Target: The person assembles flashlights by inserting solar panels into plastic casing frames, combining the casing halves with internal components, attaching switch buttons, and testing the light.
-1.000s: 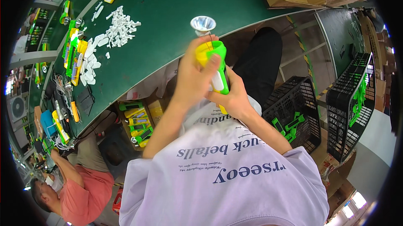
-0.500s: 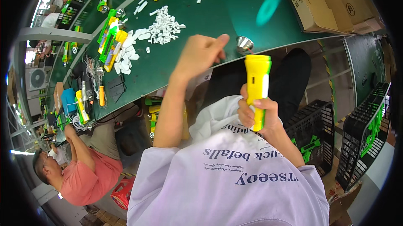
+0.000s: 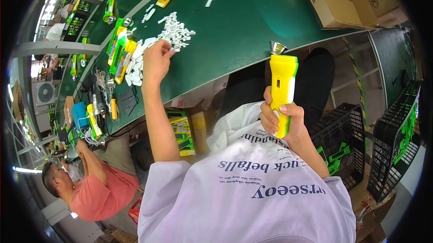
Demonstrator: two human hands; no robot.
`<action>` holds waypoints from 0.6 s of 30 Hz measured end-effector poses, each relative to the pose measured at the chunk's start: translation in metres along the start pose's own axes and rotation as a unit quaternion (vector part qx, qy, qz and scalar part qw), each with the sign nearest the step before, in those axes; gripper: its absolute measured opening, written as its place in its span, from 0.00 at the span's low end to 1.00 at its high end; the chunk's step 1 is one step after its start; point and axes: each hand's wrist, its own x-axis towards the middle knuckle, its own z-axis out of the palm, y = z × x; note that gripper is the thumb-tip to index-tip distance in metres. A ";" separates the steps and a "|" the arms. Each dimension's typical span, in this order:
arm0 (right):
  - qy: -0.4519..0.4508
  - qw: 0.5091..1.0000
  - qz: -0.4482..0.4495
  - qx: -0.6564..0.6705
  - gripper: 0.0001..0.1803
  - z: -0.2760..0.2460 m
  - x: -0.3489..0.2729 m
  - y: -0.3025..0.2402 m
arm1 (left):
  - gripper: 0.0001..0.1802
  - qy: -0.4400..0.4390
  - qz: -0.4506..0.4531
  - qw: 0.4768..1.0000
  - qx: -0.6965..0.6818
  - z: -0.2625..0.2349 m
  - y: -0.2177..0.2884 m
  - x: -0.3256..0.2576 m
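Observation:
My right hand (image 3: 285, 116) is wrapped round a yellow and green flashlight body (image 3: 283, 78), held upright over my lap with its threaded end up. A shiny reflector cup (image 3: 278, 48) shows just above that end, tilted; whether it touches the body I cannot tell. Over on the bench, my left hand (image 3: 156, 62) reaches the near edge of a pile of small white plastic pieces (image 3: 173, 30). Its thumb and fingertips are pinched together there, and what lies between them is too small to make out. Larger flat white pieces (image 3: 134, 69) lie beside this hand.
Several yellow and green flashlight housings (image 3: 121, 56) lie on the green bench (image 3: 225, 31). A cardboard box (image 3: 336, 6) stands at the far right. Black crates (image 3: 347, 130) holding green parts are low on the right. A co-worker in a red shirt (image 3: 106, 195) sits at left.
My left hand has swung left from beside the reflector to the white pile. The flashlight body has shifted slightly right, and the reflector cup now shows just above its top end.

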 end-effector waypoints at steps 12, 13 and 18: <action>-0.079 0.996 -0.012 0.026 0.18 -0.002 0.002 -0.002 | 0.07 -0.212 0.062 0.741 -0.635 0.046 0.163 -0.088; -0.071 0.997 -0.011 0.020 0.19 0.001 0.000 -0.004 | 0.07 -0.246 0.029 0.707 -0.663 0.048 0.176 -0.093; -0.064 0.998 -0.029 -0.002 0.20 -0.001 -0.006 -0.006 | 0.07 -0.220 -0.002 0.733 -0.643 0.057 0.200 -0.101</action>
